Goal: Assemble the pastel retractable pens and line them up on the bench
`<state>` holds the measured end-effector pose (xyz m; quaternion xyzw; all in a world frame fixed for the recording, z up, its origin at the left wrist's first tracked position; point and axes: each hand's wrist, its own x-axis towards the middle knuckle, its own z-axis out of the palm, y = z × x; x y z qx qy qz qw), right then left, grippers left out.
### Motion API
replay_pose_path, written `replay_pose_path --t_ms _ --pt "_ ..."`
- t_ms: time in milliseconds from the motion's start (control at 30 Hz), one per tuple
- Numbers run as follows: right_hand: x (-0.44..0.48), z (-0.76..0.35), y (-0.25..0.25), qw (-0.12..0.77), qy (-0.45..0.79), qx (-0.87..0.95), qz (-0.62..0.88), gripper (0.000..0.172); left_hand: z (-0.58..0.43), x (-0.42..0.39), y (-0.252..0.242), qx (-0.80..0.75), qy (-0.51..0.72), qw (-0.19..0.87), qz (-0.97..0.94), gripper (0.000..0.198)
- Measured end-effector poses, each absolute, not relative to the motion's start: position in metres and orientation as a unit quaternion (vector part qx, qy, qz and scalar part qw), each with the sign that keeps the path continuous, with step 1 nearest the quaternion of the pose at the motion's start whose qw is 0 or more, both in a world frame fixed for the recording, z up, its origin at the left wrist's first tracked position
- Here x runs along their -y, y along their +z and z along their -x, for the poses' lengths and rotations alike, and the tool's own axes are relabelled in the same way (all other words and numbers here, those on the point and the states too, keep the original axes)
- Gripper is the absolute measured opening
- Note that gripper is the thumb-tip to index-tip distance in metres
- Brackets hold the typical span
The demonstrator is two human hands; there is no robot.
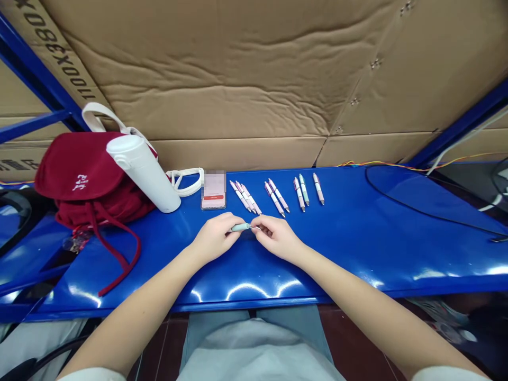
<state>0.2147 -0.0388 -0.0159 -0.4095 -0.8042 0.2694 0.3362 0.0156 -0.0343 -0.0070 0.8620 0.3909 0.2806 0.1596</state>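
My left hand (216, 238) grips the barrel of a pale green pen (240, 227) above the blue tabletop (246, 280). My right hand (278, 239) pinches at the pen's thin metal end, close to my left fingers. Most of the pen is hidden by my hands. Just beyond them, several pink-and-white pens (245, 197) lie close together, with several more pens (277, 195) to their right. Further right, a pale green pen (304, 190) lies beside pink ones (318, 188).
A phone (213, 190) with a blurred screen lies left of the pens. Further left stand a white bottle (143, 172) and a dark red cloth bag (87, 174) with a long strap. Cardboard sheets and blue shelf uprights (456, 124) stand behind, with coloured wires (381, 164) along the back.
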Motion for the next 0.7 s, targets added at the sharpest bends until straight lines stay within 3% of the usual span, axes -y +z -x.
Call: replay_pose_path --t_ms 167,367,700 --pt "0.035 -0.225 -0.011 0.353 0.238 0.784 0.453 0.011 -0.014 0.032 -0.005 -0.452 0.256 0.158 -0.840 0.032" --pt "0.029 -0.237 -0.009 0.333 0.185 0.806 0.454 0.013 -0.009 0.029 -0.003 -0.468 0.270 0.117 -0.833 0.021" --pt "0.031 -0.234 -0.011 0.318 0.168 0.840 0.406 0.015 -0.009 0.030 -0.002 -0.430 0.273 0.146 -0.848 0.020"
